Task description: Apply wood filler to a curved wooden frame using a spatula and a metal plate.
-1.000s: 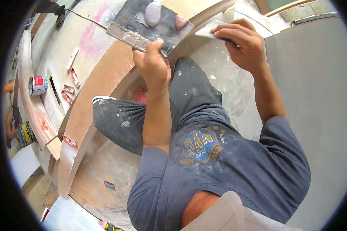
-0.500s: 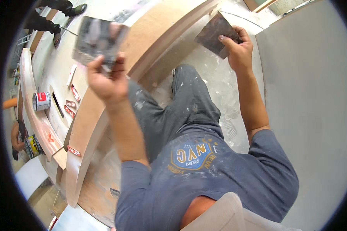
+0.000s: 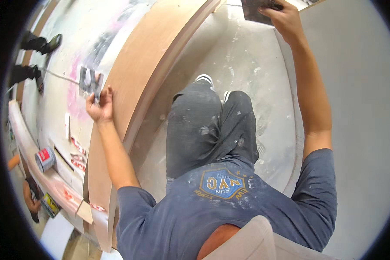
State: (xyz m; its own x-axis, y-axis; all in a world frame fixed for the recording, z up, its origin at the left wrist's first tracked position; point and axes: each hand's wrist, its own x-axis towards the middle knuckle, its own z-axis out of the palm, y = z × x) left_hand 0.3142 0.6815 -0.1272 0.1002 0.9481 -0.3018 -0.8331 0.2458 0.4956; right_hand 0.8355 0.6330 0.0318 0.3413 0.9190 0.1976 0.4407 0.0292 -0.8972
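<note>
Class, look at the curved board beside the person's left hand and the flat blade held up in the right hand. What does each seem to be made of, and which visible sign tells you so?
Curved board: probably thin plywood or similar wood sheet, matt and unpainted; even tan face, paler layered edge, bent in a smooth arc.
Flat blade in the right hand: likely metal, dull dark grey, thin and straight-edged, though smears hide much of its surface.

Curved plywood panel [image 3: 130, 91] runs diagonally, upper right to lower left. Left of it: dusty floor with a pink stain [image 3: 76, 102], a small can with a red label [image 3: 44, 159], red-and-white strips [image 3: 77, 154]. Further left and up: another person's dark shoes [image 3: 39, 43]. Right of panel: grey wall [image 3: 359, 108].
</note>
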